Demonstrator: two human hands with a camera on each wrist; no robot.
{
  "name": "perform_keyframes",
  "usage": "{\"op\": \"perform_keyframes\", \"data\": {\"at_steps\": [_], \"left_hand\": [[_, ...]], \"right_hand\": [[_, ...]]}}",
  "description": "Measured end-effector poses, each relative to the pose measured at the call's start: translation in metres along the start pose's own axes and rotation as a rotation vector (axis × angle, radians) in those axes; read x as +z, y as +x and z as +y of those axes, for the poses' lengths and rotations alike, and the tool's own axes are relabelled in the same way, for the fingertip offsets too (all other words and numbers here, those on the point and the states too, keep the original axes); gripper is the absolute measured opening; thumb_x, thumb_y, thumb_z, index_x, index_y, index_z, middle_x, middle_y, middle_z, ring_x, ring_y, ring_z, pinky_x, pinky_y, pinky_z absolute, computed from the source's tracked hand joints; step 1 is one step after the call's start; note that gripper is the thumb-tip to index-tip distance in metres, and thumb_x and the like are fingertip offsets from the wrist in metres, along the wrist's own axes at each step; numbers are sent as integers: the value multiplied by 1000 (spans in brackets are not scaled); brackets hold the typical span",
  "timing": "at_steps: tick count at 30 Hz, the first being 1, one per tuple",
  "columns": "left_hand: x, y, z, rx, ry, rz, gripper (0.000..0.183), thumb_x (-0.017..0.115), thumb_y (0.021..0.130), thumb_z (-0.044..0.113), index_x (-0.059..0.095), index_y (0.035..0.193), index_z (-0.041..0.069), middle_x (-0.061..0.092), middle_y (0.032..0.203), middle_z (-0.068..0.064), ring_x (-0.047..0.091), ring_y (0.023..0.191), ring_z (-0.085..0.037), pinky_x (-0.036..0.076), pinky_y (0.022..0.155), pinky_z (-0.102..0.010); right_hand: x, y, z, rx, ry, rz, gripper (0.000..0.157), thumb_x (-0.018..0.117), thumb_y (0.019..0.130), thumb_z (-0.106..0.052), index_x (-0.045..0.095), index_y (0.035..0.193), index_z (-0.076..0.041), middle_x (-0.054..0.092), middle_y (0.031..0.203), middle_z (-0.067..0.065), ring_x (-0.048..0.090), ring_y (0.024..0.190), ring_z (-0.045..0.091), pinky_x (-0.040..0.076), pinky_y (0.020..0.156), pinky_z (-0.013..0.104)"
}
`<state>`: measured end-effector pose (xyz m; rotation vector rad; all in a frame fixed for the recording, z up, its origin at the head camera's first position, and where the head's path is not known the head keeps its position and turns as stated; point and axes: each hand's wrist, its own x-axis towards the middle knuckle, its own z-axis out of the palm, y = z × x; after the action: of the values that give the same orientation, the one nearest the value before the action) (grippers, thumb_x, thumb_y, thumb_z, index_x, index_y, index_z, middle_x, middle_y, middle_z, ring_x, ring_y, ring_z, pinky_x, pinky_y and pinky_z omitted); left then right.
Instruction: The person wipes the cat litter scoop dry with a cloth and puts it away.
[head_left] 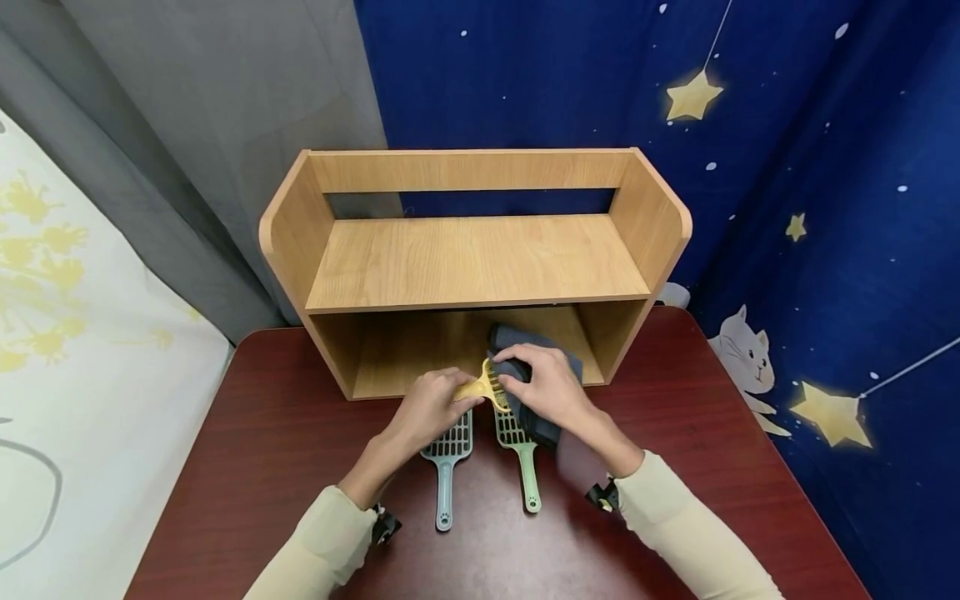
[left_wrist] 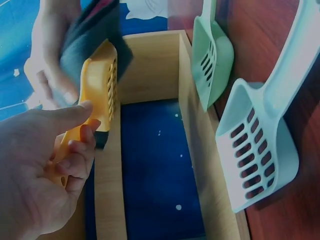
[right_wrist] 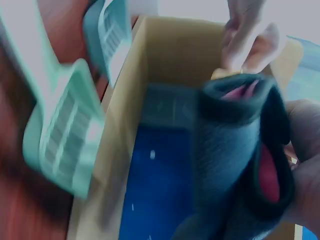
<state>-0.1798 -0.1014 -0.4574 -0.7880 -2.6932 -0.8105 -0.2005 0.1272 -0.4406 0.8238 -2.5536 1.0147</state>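
Observation:
My left hand [head_left: 429, 407] grips the handle of a yellow litter scoop [left_wrist: 96, 84], its slotted head pointing toward the other hand. A folded dark grey cloth [right_wrist: 222, 150], pinkish inside its folds, is held in my right hand [head_left: 553, 390]. In the head view the cloth lies against the scoop's head; the part between them is hidden. Below the hands, a light blue slotted scoop [head_left: 445, 492] and a light green one [head_left: 528, 479] lie side by side on the table, handles toward me.
A two-level wooden shelf [head_left: 480, 258] stands at the back of the dark red table [head_left: 300, 500]. Its lower compartment opens just behind the hands. Grey and blue star-patterned curtains [head_left: 750, 167] hang behind, and a white patterned cloth [head_left: 75, 375] is at the left.

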Motion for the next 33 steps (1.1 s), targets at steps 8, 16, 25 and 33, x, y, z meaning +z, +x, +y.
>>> {"op": "perform_keyframes", "data": {"at_steps": [8, 16, 25, 33], "left_hand": [[2, 2, 3, 33, -16, 14, 22, 86, 91, 18, 79, 103, 1, 75, 91, -3, 57, 67, -12, 45, 61, -27], [0, -4, 2, 22, -40, -1, 26, 84, 93, 21, 80, 109, 1, 77, 98, -5, 60, 72, -12, 48, 66, -29], [-6, -8, -2, 15, -33, 0, 24, 84, 92, 19, 80, 108, 2, 76, 93, -3, 60, 70, -13, 50, 65, -32], [0, -3, 3, 9, -29, -3, 27, 85, 91, 21, 80, 109, 1, 78, 100, -6, 66, 74, -15, 53, 67, -34]], "right_hand": [[8, 2, -10, 30, 133, 80, 27, 83, 92, -11, 79, 118, -14, 78, 115, 3, 73, 108, 20, 58, 91, 41], [-5, -6, 1, 22, 33, -30, 26, 84, 89, -7, 78, 113, -13, 78, 113, 5, 73, 107, 24, 58, 89, 42], [-30, -14, 16, 28, -96, 50, 29, 83, 85, -4, 78, 112, -11, 78, 106, 6, 74, 93, 24, 58, 80, 43], [-3, -11, -4, -23, -14, 14, 27, 83, 87, -8, 79, 113, -13, 79, 109, 3, 75, 100, 22, 59, 85, 40]]}}
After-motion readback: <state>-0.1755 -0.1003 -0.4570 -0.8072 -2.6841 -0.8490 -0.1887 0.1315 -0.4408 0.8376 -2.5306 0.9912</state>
